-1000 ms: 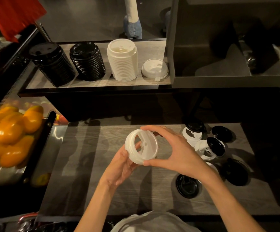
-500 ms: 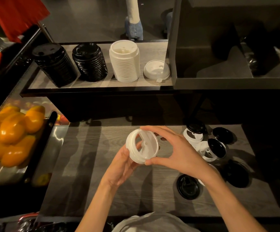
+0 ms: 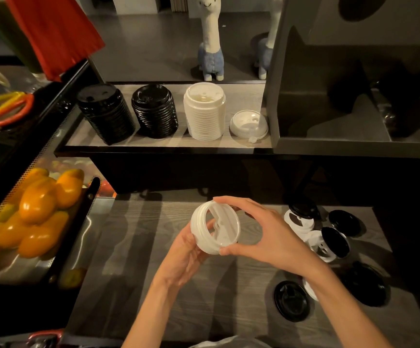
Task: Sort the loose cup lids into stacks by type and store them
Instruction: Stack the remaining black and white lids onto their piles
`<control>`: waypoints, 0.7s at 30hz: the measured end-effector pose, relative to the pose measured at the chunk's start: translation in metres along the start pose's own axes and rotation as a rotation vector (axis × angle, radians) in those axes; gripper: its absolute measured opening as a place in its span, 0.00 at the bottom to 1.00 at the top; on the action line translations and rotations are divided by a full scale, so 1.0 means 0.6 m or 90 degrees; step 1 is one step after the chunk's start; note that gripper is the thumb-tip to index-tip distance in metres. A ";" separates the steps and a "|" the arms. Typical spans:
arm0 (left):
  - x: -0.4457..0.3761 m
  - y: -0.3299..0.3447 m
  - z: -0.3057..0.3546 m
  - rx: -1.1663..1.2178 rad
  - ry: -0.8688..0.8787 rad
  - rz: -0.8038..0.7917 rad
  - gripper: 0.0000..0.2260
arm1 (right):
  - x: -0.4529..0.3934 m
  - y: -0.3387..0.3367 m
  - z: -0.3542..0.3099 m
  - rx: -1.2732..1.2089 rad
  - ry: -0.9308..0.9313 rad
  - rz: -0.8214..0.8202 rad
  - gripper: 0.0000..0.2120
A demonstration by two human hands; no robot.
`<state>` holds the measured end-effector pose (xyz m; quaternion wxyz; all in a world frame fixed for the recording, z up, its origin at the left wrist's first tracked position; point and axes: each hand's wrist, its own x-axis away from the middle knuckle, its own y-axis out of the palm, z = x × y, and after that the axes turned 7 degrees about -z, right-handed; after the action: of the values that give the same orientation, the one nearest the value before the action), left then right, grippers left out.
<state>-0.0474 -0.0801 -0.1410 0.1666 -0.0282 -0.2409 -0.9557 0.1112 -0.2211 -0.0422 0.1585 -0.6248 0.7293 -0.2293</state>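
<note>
Head view: my left hand (image 3: 186, 249) cups a short white stack (image 3: 215, 228) from below while my right hand (image 3: 266, 234) pinches its rim between thumb and fingers, above the counter (image 3: 138, 247), loose lids (image 3: 329, 237) lying to the right.

On the shelf (image 3: 153, 143) behind the table (image 3: 133, 247), four lid stacks stand in a row: two stacks (image 3: 107, 114) (image 3: 155, 110) toward its left end, a third stack (image 3: 204, 111) right of them, and a single lid (image 3: 249, 124) at its right end. Over the table's middle, both hands (image 3: 186, 249) (image 3: 271, 234) hold a small lid stack (image 3: 215, 231). Loose lids (image 3: 329, 244) lie along the table's right edge; one lid (image 3: 291, 300) lies nearer its front edge
</note>
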 end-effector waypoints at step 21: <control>-0.032 0.016 0.166 -0.035 0.113 0.021 0.44 | -0.099 -0.069 -0.091 0.038 -0.085 -0.002 0.40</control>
<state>-0.0289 -0.0352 -0.0515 0.2022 0.0479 -0.1988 -0.9578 0.1280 -0.1602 0.0225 0.2252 -0.6347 0.7091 -0.2089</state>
